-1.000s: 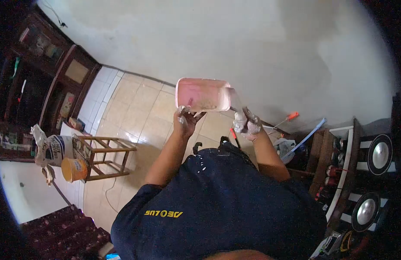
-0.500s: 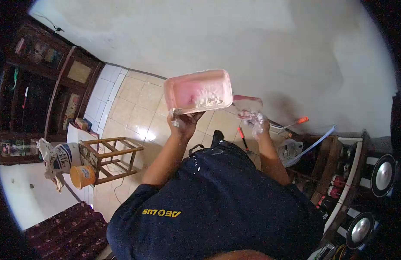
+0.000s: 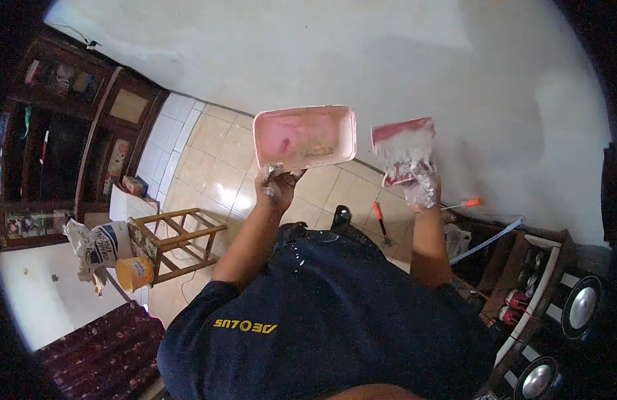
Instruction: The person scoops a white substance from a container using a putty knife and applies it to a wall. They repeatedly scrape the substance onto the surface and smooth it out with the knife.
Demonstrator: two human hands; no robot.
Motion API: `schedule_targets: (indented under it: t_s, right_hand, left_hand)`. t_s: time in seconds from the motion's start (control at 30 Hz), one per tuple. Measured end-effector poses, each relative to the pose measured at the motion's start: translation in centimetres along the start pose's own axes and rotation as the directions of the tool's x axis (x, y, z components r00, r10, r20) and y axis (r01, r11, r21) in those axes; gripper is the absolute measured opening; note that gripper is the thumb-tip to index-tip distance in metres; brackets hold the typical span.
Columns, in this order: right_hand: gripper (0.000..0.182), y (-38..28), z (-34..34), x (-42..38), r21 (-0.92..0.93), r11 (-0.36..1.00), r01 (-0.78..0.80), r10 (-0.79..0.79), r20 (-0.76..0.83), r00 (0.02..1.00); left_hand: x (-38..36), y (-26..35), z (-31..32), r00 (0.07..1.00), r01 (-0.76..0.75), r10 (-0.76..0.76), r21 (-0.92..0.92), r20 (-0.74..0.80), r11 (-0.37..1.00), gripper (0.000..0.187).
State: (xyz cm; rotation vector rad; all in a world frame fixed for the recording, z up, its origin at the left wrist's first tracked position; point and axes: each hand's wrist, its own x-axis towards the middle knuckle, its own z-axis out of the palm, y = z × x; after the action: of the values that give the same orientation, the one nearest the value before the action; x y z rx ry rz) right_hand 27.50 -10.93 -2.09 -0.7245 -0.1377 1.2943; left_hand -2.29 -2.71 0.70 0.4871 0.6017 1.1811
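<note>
My left hand point(image 3: 276, 188), smeared with white, grips a pink rectangular tub point(image 3: 275, 130) from below, its open side turned toward me. A thin whitish residue lies along the tub's lower right inside. Just right of it, my right hand point(image 3: 423, 191), coated in white paste, is closed around a flat red plastic scraper point(image 3: 404, 126). Thick white paste point(image 3: 405, 148) covers most of the scraper's face. The scraper is held up in front of the wall, apart from the tub; its gripped end is hidden by paste and fingers.
A pale wall point(image 3: 388, 53) with grey damp-looking patches rises ahead. On the tiled floor point(image 3: 218, 150) lies an orange-and-black handled tool point(image 3: 380, 219). A wooden stool point(image 3: 188, 240), an orange bucket point(image 3: 135, 273) and a sack point(image 3: 105, 247) are at left; a wooden rack point(image 3: 522, 273) at right.
My right hand has raised the scraper up and rightward, away from the tub, and more of its paste-covered face shows. Less white paste shows in the tub, which has stayed nearly in place.
</note>
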Motion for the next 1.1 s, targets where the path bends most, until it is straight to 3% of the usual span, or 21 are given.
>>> schedule_targets:
  t_s: [0.07,0.27,0.33,0.37,0.4,0.43,0.47,0.5,0.53,0.57,0.6,0.63,0.67,0.73,0.87,0.93,0.97,1.0,1.03,1.07,1.1]
  right_hand:
    - [0.027,2.3,-0.7,0.9,-0.177,0.984,0.027,-0.002,0.141,0.990]
    - [0.027,10.4,3.7,1.7,-0.288,0.950,-0.117,0.133,0.036,0.990]
    - [0.032,13.0,0.2,4.2,-0.302,0.953,-0.013,0.033,0.059,0.998]
    - [0.036,12.2,4.7,2.6,-0.214,0.976,0.044,-0.101,-0.262,0.960]
    - [0.036,13.2,-0.9,4.4,-0.406,0.905,0.130,-0.238,-0.229,0.944]
    - [0.026,13.8,-3.2,5.2,-0.232,0.932,0.278,-0.346,-0.339,0.875]
    - [0.026,12.7,0.1,4.3,-0.244,0.925,0.290,-0.361,-0.332,0.872]
    - [0.022,11.5,3.2,2.4,-0.780,0.527,0.338,-0.667,-0.133,0.733]
    - [0.018,10.5,7.1,0.4,-0.970,-0.102,0.222,-0.761,0.219,0.610]
    - [0.018,9.7,9.6,-0.6,-0.972,-0.107,0.208,-0.763,0.214,0.610]
    - [0.016,9.3,12.2,-0.7,-0.806,-0.326,0.495,-0.679,0.564,0.470]
    - [0.015,9.0,14.5,-0.7,-0.506,-0.495,0.706,-0.515,0.826,0.231]
    - [0.015,8.9,16.2,-0.8,-0.505,-0.499,0.704,-0.513,0.827,0.229]
    - [0.017,9.5,19.3,-0.9,-0.277,-0.564,0.778,-0.256,0.954,0.154]
    - [0.010,12.4,22.3,-0.9,-0.211,-0.515,0.831,-0.175,0.975,0.139]
    - [0.013,14.2,22.4,-1.2,-0.377,-0.239,0.895,-0.434,0.866,0.249]
    - [0.014,14.3,23.7,-3.2,-0.762,-0.035,0.647,-0.318,0.622,0.715]
    - [0.014,15.5,23.3,-2.5,-0.760,-0.040,0.649,-0.311,0.626,0.715]
    - [0.014,17.3,21.7,-1.1,-0.694,0.485,0.532,-0.415,0.352,0.839]
    - [0.015,18.7,20.9,0.0,-0.365,0.868,0.336,-0.340,0.057,0.939]
    - [0.016,19.9,21.4,0.7,-0.040,0.970,0.241,-0.242,-0.013,0.970]
  left_hand:
    - [0.7,0.9,0.4,1.000,-0.009,0.008,0.030,0.011,1.000,0.053]
    - [2.7,4.5,-2.0,0.997,0.061,-0.060,-0.029,0.038,0.998,0.058]
    - [3.8,5.7,-4.8,0.998,0.043,-0.045,0.030,0.044,0.999,0.060]
    - [4.2,6.9,-5.4,0.997,0.009,-0.019,0.113,0.081,0.994,0.075]
    - [4.2,8.2,-5.9,0.995,0.012,-0.022,0.103,0.094,0.995,0.075]
    - [4.2,9.6,-5.7,0.997,0.010,-0.012,0.029,0.077,1.000,0.066]
    - [4.4,10.8,-6.0,0.999,0.010,-0.008,-0.045,0.052,0.999,0.057]
    - [4.8,11.7,-7.5,0.998,0.046,-0.046,0.000,0.033,0.999,0.057]
    - [4.9,12.7,-8.4,0.998,0.057,-0.056,-0.007,0.030,0.998,0.057]
    - [5.0,13.1,-8.9,0.997,0.074,-0.075,0.049,0.016,0.996,0.064]
    - [5.4,13.8,-9.5,0.996,0.087,-0.088,0.107,0.005,0.990,0.071]
    - [6.0,14.4,-10.2,0.995,0.082,-0.086,0.092,0.040,0.992,0.067]
    - [6.5,14.8,-10.4,0.995,0.083,-0.087,0.088,0.044,0.993,0.067]
    - [7.1,16.1,-10.9,0.987,0.137,-0.145,0.099,0.072,0.986,0.067]
    - [7.9,17.6,-10.8,0.980,0.170,-0.164,-0.046,0.116,0.984,0.048]
    - [8.2,18.1,-10.8,0.981,0.164,-0.156,-0.061,0.119,0.984,0.047]
    - [8.3,18.4,-10.9,0.981,0.163,-0.155,-0.069,0.119,0.984,0.047]
    - [8.3,18.9,-11.2,0.980,0.160,-0.145,-0.098,0.139,0.982,0.047]
    - [8.3,19.1,-11.5,0.979,0.156,-0.136,-0.127,0.155,0.979,0.047]
    - [8.4,19.3,-11.9,0.980,0.151,-0.130,-0.137,0.151,0.979,0.047]
    - [8.6,19.5,-12.4,0.982,0.158,-0.143,-0.114,0.127,0.981,0.046]
